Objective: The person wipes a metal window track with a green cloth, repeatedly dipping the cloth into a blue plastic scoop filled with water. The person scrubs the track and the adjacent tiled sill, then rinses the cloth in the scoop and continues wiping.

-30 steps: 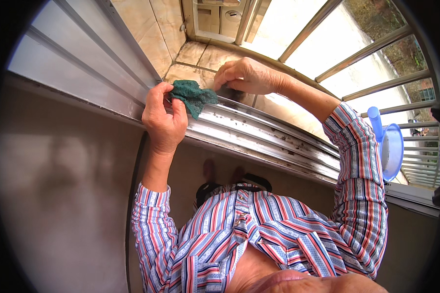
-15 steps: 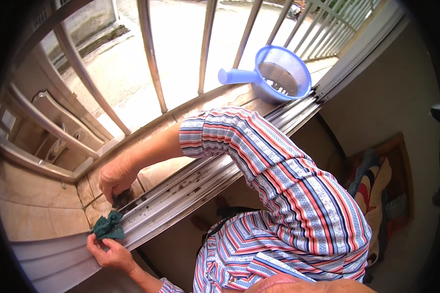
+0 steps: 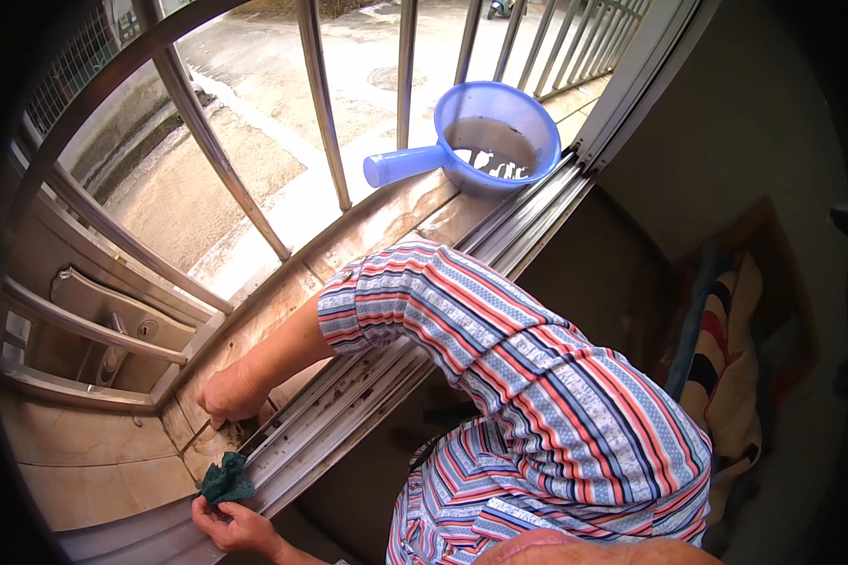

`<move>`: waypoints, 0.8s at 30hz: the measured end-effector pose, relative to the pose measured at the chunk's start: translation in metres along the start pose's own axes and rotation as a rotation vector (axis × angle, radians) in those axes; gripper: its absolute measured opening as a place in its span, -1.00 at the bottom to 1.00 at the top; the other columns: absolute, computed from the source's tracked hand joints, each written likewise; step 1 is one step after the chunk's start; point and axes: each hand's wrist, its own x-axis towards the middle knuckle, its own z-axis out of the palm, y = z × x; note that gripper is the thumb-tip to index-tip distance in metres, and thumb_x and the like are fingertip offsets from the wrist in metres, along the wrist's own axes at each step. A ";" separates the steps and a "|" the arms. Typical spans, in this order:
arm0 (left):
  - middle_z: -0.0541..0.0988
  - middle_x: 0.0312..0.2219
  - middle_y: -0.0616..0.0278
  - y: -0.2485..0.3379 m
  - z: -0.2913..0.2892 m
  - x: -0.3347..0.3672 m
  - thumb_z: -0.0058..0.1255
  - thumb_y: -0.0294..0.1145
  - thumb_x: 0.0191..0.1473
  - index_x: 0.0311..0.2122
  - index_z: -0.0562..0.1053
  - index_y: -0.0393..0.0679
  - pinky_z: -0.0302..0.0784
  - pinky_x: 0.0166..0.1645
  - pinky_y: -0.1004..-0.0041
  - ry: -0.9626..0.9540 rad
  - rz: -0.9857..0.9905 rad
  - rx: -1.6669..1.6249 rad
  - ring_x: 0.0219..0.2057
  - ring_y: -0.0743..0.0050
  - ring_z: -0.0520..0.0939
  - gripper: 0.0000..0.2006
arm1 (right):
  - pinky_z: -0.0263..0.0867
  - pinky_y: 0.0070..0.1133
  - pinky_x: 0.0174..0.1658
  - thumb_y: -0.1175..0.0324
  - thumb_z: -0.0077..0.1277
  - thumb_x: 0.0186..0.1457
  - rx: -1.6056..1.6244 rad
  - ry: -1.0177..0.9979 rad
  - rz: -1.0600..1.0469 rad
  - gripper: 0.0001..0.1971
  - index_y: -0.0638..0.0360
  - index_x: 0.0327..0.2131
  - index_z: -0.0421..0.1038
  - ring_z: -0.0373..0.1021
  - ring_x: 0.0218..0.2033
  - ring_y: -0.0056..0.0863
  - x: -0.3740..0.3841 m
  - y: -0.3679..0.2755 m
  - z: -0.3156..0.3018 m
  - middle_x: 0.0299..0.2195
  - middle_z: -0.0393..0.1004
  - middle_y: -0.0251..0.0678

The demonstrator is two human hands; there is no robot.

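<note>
My left hand (image 3: 237, 527) pinches a crumpled dark green cloth (image 3: 227, 478) at the corner end of the metal window track (image 3: 349, 400). Dirt specks lie along the track's grooves. My right arm reaches across the track, and my right hand (image 3: 235, 394) is closed, low over the tiled sill (image 3: 396, 226) close to the corner. Something dark shows below its fingers; what they hold is mostly hidden. Farther along the sill stands a blue plastic dipper (image 3: 499, 132) with a thick handle, holding murky water.
Metal bars (image 3: 320, 104) rise along the sill's outer edge, with paved ground beyond. A metal door with a lever handle (image 3: 113, 348) is past the bars at left. Folded fabric (image 3: 725, 348) lies indoors at right, beside a dark wall.
The view has shifted, so the dipper appears farther left and the hands lower. Both hands stay near the corner; the dark thing under my right hand shows less now.
</note>
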 end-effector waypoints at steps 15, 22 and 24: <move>0.54 -0.39 0.10 -0.003 -0.034 -0.013 -0.09 -0.69 -0.11 -0.21 0.43 -0.29 0.53 -0.27 0.38 0.083 0.109 0.072 -0.42 0.25 0.58 -0.72 | 0.33 -0.41 -0.04 0.37 0.17 -0.02 -0.070 -0.040 0.206 -0.66 0.19 -0.12 0.48 0.35 -0.07 -0.21 -0.082 -0.084 -0.055 -0.12 0.37 -0.16; 0.53 -0.40 0.15 0.005 -0.049 -0.018 -0.06 -0.68 -0.12 -0.23 0.43 -0.27 0.50 -0.33 0.43 0.135 0.039 -0.021 -0.49 0.33 0.55 -0.73 | 0.36 -0.47 -0.05 0.38 0.15 0.02 0.085 -0.044 0.139 -0.67 0.17 -0.08 0.50 0.41 -0.13 -0.28 -0.035 -0.099 -0.044 -0.10 0.41 -0.21; 0.54 -0.38 0.14 0.004 -0.050 -0.019 -0.06 -0.69 -0.12 -0.21 0.43 -0.27 0.51 -0.31 0.43 0.147 0.048 -0.033 -0.46 0.33 0.57 -0.72 | 0.39 -0.48 -0.08 0.41 0.12 0.04 0.191 -0.088 0.199 -0.71 0.17 -0.11 0.52 0.43 -0.16 -0.29 -0.024 -0.098 -0.046 -0.11 0.43 -0.20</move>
